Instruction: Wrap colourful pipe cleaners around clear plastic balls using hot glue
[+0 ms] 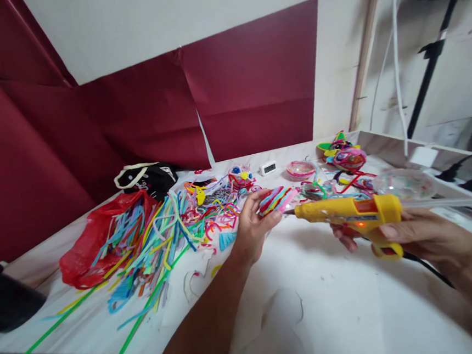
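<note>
My left hand (pixel 252 226) is closed around a small rounded piece striped with pipe cleaners (pixel 277 200) in pink, red, yellow and blue. A yellow hot glue gun (pixel 348 211) is gripped in my right hand (pixel 420 229), its orange light lit and a clear glue stick (pixel 440 202) coming out of the back. The gun's nozzle points left, at the lower right edge of the striped piece; whether it touches, I cannot tell. Left of my hands lies a large heap of loose pipe cleaners (pixel 159 244), partly inside a red plastic bag (pixel 83 251).
Behind my hands are a small digital clock (pixel 268 168), a clear bowl (pixel 300 169) with a pink rim and colourful pipe-cleaner figures (pixel 343 154). A black cloth bag (pixel 153 178) stands at the back left. A black cable (pixel 430 270) trails under my right hand.
</note>
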`<move>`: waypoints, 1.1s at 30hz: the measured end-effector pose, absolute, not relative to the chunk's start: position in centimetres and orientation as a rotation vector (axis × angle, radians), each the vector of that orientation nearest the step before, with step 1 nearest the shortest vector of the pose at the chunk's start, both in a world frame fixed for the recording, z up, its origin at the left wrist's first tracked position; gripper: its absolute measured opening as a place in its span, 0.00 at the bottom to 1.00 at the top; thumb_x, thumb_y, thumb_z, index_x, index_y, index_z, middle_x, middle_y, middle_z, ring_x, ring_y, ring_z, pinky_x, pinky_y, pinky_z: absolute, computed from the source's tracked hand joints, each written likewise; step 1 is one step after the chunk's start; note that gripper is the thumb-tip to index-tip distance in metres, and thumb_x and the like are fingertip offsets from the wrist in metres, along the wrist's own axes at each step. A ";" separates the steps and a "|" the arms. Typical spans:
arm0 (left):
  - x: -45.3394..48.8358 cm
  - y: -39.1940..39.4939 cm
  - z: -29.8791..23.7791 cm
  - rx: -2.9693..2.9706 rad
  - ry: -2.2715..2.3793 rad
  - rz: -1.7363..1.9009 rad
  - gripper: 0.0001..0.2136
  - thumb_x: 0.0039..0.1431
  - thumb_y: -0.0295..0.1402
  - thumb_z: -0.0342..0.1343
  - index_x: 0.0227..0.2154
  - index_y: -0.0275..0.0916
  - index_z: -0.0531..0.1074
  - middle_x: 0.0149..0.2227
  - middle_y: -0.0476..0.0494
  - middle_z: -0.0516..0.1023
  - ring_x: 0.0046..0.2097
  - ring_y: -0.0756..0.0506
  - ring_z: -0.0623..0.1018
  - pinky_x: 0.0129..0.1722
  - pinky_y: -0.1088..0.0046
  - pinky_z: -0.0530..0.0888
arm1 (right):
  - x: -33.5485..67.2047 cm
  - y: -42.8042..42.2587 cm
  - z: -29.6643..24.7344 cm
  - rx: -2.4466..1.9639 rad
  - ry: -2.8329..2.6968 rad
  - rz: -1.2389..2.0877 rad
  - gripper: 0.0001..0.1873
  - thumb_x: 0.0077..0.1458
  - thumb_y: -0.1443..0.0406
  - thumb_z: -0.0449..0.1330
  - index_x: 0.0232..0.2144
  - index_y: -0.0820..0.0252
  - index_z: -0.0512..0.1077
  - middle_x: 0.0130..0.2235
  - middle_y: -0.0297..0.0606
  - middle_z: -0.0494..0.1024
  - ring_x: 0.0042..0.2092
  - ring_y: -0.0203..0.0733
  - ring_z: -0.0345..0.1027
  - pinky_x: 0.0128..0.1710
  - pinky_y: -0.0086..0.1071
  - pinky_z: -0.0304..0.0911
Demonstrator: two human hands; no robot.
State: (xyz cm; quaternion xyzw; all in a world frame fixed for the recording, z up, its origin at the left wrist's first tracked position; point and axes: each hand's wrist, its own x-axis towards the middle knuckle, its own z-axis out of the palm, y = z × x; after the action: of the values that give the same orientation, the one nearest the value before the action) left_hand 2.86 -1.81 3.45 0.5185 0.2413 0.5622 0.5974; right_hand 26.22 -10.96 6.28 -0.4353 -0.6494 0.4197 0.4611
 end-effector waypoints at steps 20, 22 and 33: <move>2.9 -1.6 3.3 1.170 0.566 1.329 0.24 0.44 0.32 0.68 0.46 0.41 0.70 0.52 0.40 0.73 0.55 0.38 0.72 0.56 0.59 0.67 | 26.0 -11.5 6.4 -1.103 -1.512 0.977 0.07 0.49 0.58 0.61 0.22 0.51 0.73 0.27 0.37 0.78 0.31 0.51 0.69 0.34 0.42 0.66; 2.9 -1.6 3.2 1.170 0.569 1.328 0.24 0.44 0.31 0.68 0.46 0.41 0.70 0.51 0.40 0.73 0.55 0.38 0.72 0.56 0.59 0.66 | 26.0 -11.6 6.4 -1.133 -1.478 0.955 0.05 0.49 0.59 0.61 0.24 0.51 0.73 0.28 0.37 0.79 0.31 0.50 0.69 0.34 0.42 0.66; 2.9 -1.6 3.3 1.157 0.567 1.314 0.24 0.43 0.31 0.68 0.46 0.40 0.70 0.51 0.40 0.73 0.54 0.39 0.72 0.56 0.60 0.66 | 25.4 -11.9 7.3 -1.087 -1.567 0.957 0.07 0.50 0.58 0.59 0.26 0.51 0.74 0.31 0.38 0.79 0.35 0.53 0.70 0.38 0.43 0.64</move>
State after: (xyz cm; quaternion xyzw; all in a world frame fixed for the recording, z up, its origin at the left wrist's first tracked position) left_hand 2.91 -1.64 3.32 0.5001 0.2450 0.5682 0.6058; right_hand 25.35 -11.85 7.25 -0.4461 -0.6430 0.3928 0.4829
